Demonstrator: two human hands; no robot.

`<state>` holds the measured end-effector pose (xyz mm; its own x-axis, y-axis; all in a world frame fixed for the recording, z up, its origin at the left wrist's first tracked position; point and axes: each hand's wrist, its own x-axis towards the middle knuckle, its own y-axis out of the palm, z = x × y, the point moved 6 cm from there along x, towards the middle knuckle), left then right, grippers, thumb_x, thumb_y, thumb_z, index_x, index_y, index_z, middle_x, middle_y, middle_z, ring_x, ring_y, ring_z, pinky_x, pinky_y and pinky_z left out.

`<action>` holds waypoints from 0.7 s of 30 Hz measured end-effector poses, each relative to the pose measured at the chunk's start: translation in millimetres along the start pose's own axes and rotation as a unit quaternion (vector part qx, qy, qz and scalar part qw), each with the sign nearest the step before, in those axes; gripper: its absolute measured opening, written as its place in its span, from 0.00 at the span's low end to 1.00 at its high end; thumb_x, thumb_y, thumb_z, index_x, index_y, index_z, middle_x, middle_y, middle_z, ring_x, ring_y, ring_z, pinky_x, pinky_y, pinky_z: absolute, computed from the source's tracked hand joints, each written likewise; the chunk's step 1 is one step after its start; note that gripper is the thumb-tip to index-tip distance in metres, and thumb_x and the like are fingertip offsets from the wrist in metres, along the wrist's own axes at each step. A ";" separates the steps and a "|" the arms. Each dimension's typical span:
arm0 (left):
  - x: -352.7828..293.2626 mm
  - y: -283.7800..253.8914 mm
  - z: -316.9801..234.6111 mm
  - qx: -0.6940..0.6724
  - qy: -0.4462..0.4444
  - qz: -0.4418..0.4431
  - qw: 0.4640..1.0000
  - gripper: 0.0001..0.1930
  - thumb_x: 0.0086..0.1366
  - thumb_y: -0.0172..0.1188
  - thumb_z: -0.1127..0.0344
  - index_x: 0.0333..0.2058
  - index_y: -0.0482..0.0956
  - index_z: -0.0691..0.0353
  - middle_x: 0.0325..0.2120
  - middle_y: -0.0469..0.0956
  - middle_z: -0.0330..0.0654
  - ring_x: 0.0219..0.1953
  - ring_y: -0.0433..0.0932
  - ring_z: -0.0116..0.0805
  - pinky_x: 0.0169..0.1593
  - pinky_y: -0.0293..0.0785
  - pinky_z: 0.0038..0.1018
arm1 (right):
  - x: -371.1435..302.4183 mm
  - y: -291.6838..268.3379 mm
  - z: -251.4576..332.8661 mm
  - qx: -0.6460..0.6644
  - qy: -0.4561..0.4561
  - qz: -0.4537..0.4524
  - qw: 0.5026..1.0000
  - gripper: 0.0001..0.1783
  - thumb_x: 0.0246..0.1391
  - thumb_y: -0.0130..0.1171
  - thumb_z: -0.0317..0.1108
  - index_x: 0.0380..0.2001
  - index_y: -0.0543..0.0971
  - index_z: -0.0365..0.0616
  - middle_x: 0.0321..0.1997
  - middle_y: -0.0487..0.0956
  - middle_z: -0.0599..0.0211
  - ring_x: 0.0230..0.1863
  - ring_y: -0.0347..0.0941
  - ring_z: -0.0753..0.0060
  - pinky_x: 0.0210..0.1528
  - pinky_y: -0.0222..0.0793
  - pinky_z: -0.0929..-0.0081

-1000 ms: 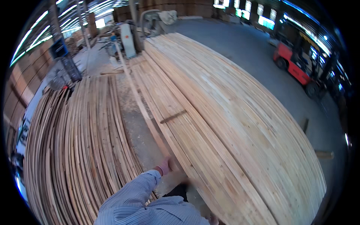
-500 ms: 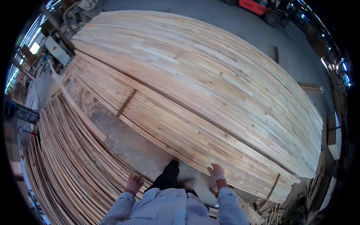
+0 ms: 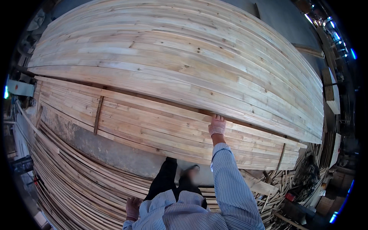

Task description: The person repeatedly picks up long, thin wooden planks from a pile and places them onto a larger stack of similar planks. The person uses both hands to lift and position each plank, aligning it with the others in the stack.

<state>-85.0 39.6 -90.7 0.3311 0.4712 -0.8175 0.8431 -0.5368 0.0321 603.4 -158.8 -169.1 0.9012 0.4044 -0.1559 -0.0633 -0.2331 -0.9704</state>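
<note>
My right hand point(image 3: 217, 125), in a pale glove, reaches forward over the nearer, lower stack of light wooden boards. Its fingers are closed over the far edge of a long wooden board point(image 3: 174, 110), beside the dark gap before the larger stack point(image 3: 184, 57). My left hand point(image 3: 133, 207), also gloved, hangs low at my left side, its fingers loosely apart and holding nothing. Close by it are the long thin wooden strips point(image 3: 103, 191) piled at lower left.
Dark crosspieces point(image 3: 99, 115) lie across the nearer stack. Sawdust-strewn concrete floor point(image 3: 111, 147) runs between it and the strips, where my legs stand. Scrap wood point(image 3: 276, 188) is heaped at lower right. More timber point(image 3: 331, 90) stands at the far right.
My right hand has moved forward from the near edge of the lower stack and closed on a board's far edge. My left hand has dropped lower. The view has turned right.
</note>
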 end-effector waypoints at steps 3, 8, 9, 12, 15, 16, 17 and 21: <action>21.3 -21.8 7.5 0.129 0.110 0.066 0.983 0.11 0.67 0.50 0.52 0.38 0.75 0.49 0.34 0.72 0.37 0.42 0.72 0.38 0.48 0.68 0.39 | 13.7 10.4 -1.1 -0.034 0.007 0.098 0.995 0.12 0.56 0.57 0.36 0.43 0.80 0.51 0.42 0.82 0.67 0.47 0.78 0.65 0.46 0.68 0.62; 42.8 6.3 -31.6 -0.298 -0.123 0.110 0.940 0.12 0.72 0.45 0.54 0.39 0.71 0.54 0.39 0.70 0.43 0.40 0.70 0.40 0.45 0.69 0.36 | -0.9 10.9 -2.5 -0.026 -0.034 0.118 0.992 0.08 0.57 0.54 0.35 0.31 0.83 0.53 0.36 0.85 0.67 0.40 0.83 0.63 0.39 0.71 0.62; 46.9 13.8 -37.0 -0.265 -0.108 0.108 0.952 0.14 0.72 0.44 0.51 0.37 0.70 0.54 0.36 0.69 0.42 0.39 0.69 0.41 0.45 0.68 0.37 | -15.3 5.9 -3.9 -0.020 -0.038 0.121 0.992 0.08 0.56 0.55 0.36 0.30 0.84 0.53 0.36 0.85 0.66 0.40 0.83 0.63 0.38 0.72 0.62; 58.1 43.5 -51.0 -0.169 -0.061 0.133 0.975 0.17 0.73 0.43 0.46 0.36 0.68 0.53 0.34 0.68 0.42 0.39 0.69 0.43 0.46 0.67 0.40 | -73.7 -9.8 -1.3 0.020 -0.131 0.098 0.986 0.07 0.51 0.55 0.34 0.26 0.82 0.49 0.30 0.84 0.59 0.35 0.82 0.59 0.33 0.73 0.62; 60.4 96.3 -71.6 -0.075 -0.018 0.222 0.972 0.18 0.73 0.46 0.47 0.44 0.71 0.55 0.41 0.73 0.45 0.43 0.73 0.44 0.51 0.70 0.41 | -136.3 -3.7 -0.3 0.058 -0.111 0.100 0.987 0.07 0.50 0.55 0.35 0.28 0.82 0.48 0.30 0.83 0.60 0.34 0.82 0.59 0.34 0.73 0.61; 62.4 112.4 -72.7 -0.108 -0.054 0.181 0.976 0.18 0.73 0.46 0.47 0.45 0.71 0.56 0.41 0.72 0.45 0.42 0.72 0.45 0.51 0.70 0.40 | -156.2 -2.6 1.7 0.068 -0.118 0.104 0.985 0.08 0.50 0.55 0.35 0.29 0.82 0.47 0.29 0.83 0.60 0.34 0.81 0.59 0.34 0.72 0.61; 62.7 131.2 -73.8 -0.139 -0.090 0.139 0.976 0.18 0.73 0.46 0.48 0.45 0.70 0.57 0.41 0.71 0.46 0.42 0.72 0.45 0.51 0.70 0.38 | -177.4 -3.1 3.8 0.079 -0.124 0.109 0.983 0.08 0.50 0.55 0.35 0.30 0.82 0.47 0.29 0.83 0.60 0.34 0.81 0.59 0.35 0.72 0.61; 71.0 195.6 -61.9 -0.132 -0.113 0.194 0.965 0.23 0.70 0.50 0.42 0.46 0.70 0.57 0.41 0.72 0.46 0.43 0.72 0.45 0.51 0.71 0.40 | -247.4 -66.8 5.9 0.127 -0.176 0.085 0.972 0.10 0.50 0.55 0.36 0.32 0.81 0.46 0.31 0.82 0.61 0.37 0.80 0.61 0.36 0.71 0.62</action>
<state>129.7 11.4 -106.9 0.5685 0.0898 -0.8178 0.7625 -0.4308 0.4827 382.1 -238.1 -66.8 0.6681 0.6677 -0.3283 -0.3431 -0.1151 -0.9322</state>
